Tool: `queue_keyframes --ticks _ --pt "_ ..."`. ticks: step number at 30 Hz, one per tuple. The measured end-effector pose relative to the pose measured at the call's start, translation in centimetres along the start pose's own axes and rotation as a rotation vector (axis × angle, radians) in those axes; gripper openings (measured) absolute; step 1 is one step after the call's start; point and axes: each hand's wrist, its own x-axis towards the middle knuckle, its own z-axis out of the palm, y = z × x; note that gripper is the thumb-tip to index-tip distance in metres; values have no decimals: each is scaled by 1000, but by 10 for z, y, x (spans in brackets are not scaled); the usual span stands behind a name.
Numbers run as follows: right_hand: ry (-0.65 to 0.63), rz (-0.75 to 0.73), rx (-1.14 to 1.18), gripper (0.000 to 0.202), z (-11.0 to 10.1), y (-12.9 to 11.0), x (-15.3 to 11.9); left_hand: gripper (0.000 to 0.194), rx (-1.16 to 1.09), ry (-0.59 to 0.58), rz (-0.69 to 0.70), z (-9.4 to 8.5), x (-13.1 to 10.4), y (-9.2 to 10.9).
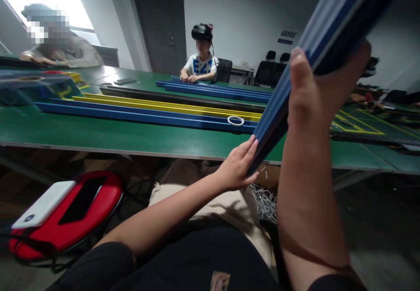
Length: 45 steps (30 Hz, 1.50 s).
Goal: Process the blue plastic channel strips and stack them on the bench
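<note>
A long blue channel strip (280, 100), or several lying together, slants from my lap up past the top right of the view. At its lower end, my left hand (236, 167) has the fingers against the side and the thumb underneath. Higher up, my right hand (316, 85) grips it, thumb along the near side; most of its fingers are hidden behind. On the table beyond lie a blue channel (147, 118), a yellow channel (164, 103) and a black strip (147, 94). A white ring (235, 125) rests on the front blue channel.
The green table (98, 135) runs across in front of me. Opposite sits a person (200, 63) with a headset by more blue channels (216, 92); another person (78, 52) is at left. A red stool (105, 203) holds a white device (44, 203) and a phone (82, 200).
</note>
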Motion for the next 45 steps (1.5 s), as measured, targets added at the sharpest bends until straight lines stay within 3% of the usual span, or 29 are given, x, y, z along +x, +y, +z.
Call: queue_keyframes --ticks 3,6,8,11,14,20,30,34,39,45 --pt "-122 -168 -189 54 16 -7 -4 67 24 -17 139 -24 6 -13" --pt "-236 -305 -366 61 31 -16 -19 41 233 146 107 -66 7 -21" --pt "-303 -348 -465 65 40 -19 -34 45 380 205 40 -100 8 -23" --pt "-468 -366 -568 70 49 -13 -61 68 539 112 -15 -145 13 -30" --pt "-686 -384 -638 73 56 5 -85 94 646 6 -173 -163 12 -53" --pt "-934 -447 -614 72 70 45 -108 71 618 -234 -292 -133 -23 -106" --pt "-980 -356 -496 73 80 96 -131 68 569 -339 -323 -102 -41 -127" --pt "-983 -299 -503 70 81 99 -138 67 542 -366 -368 -95 -42 -133" --pt "-880 -189 -667 68 89 89 -147 71 517 -418 -415 -93 -36 -138" --pt "-819 20 -846 66 103 91 -146 73 485 -514 -457 -96 -27 -145"
